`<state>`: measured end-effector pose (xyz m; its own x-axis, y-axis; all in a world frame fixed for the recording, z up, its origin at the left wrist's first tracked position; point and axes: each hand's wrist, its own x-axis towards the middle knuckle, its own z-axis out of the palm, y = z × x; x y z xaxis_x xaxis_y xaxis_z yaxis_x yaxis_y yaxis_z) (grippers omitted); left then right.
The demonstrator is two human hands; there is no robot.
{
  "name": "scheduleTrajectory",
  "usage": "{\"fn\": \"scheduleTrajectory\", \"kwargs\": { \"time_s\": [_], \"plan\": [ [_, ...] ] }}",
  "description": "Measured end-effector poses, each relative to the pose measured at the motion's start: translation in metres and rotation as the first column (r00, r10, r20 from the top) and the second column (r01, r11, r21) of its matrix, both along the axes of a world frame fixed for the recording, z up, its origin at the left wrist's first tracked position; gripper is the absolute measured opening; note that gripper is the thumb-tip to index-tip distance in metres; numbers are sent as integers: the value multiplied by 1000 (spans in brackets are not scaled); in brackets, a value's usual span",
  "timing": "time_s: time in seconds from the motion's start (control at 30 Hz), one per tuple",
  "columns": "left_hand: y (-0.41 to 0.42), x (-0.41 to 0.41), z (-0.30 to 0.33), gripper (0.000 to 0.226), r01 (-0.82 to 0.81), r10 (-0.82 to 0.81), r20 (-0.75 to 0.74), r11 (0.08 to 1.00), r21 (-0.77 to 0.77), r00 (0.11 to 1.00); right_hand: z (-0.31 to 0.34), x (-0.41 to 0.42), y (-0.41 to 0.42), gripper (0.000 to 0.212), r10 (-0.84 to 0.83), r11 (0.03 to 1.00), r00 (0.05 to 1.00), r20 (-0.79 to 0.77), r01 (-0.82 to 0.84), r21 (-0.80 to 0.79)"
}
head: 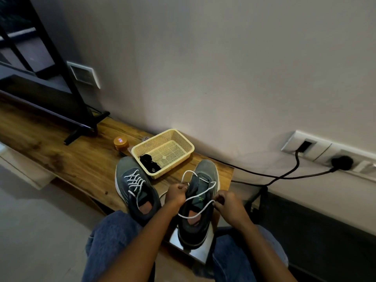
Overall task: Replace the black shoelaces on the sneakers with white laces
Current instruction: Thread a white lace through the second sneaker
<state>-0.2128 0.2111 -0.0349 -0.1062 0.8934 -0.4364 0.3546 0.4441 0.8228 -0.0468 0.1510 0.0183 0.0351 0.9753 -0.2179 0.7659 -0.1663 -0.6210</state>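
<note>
Two grey sneakers stand on a wooden bench. The left sneaker [136, 188] is laced with a white lace. The right sneaker [200, 202] has a loose white lace [200, 209] threaded only near the toe, looping over its tongue. My left hand [176, 195] pinches one end of that lace beside the shoe's left eyelets. My right hand [228, 204] pinches the other end at the shoe's right side. A bundle of black laces [149, 162] lies in a yellow plastic basket [184, 148] behind the shoes.
An orange-lidded jar [120, 143] stands left of the basket. A TV stand foot [81, 133] rests on the bench at far left. Black cables [280, 176] run from wall sockets [341, 162] on the right. My jeans-clad knees frame the bench's near edge.
</note>
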Motion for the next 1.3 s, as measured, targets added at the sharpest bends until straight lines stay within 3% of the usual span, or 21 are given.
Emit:
{"fn": "scheduleTrajectory", "kwargs": {
  "time_s": [0.1, 0.27, 0.4, 0.53, 0.77, 1.03, 1.13, 1.2, 1.3],
  "plan": [
    [2, -3, -4, 21, 3, -3, 60, 1000, -8, 998, -1, 1, 1, 36, 0, 1000, 1000, 2, 0, -3],
    [9, -7, -2, 19, 176, -164, -118, 980, 98, 979, -4, 1, 1, 34, -19, 1000, 1000, 15, 19, -10],
    [18, -10, -8, 11, 219, -212, -193, 976, 16, 958, -7, 7, -1, 35, -97, 995, 994, 49, 97, -8],
    [19, -7, -7, 20, 290, -268, -323, 957, 20, 908, -12, 14, 1, 33, -179, 984, 984, 21, 178, 6],
    [16, 2, -11, 13, 271, -205, -427, 958, 98, 881, -19, 19, 5, 31, -233, 972, 971, -55, 234, 14],
    [12, 10, -15, 21, 391, -257, -643, 918, 72, 721, -17, 21, 2, 26, -249, 967, 962, -115, 254, 32],
    [13, 10, -9, 21, 383, -300, -611, 924, 7, 733, -9, 18, -1, 24, -270, 955, 946, -177, 286, 73],
    [11, 9, -2, 17, 316, -272, -482, 949, 11, 833, -4, 16, -4, 22, -282, 948, 928, -243, 309, 77],
    [6, 0, 18, 13, 224, -180, -262, 963, 147, 948, 13, 18, -11, 13, -284, 945, 905, -316, 320, 69]
  ]
}}
